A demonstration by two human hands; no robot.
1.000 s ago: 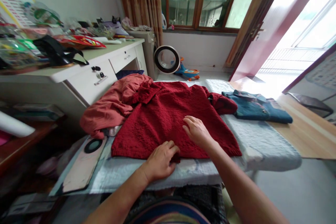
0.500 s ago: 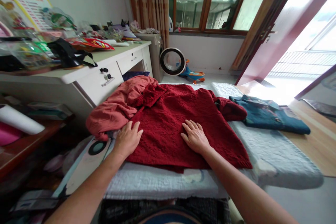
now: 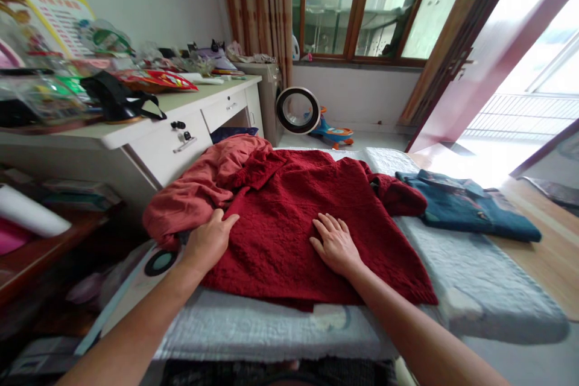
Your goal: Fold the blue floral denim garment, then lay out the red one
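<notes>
A dark red long-sleeved top (image 3: 289,241) lies spread over a light quilted cover (image 3: 253,325). My left hand (image 3: 210,238) is closed on its left side edge, the thumb on top and the other fingers curled beneath, partly hidden. Flat on the middle of the cloth rests my right hand (image 3: 337,244), fingers stretched out, holding nothing. One sleeve is folded inward at the upper left; the other sleeve (image 3: 400,194) bends out to the right. Beside my left hand, a salmon-coloured garment (image 3: 187,193) sits in a loose heap against the red top.
A folded blue denim garment (image 3: 468,205) lies at the right, partly over a wooden surface (image 3: 556,253). Left stands a white desk (image 3: 158,148) cluttered with bags and jars. Beyond are a washing machine with its round door (image 3: 297,110) open and a blue toy car (image 3: 332,131).
My left hand has shifted slightly left and its fingers have closed on the top's edge, drawing the lower left corner outward. My right hand stays flat in place. The view tilts up a little.
</notes>
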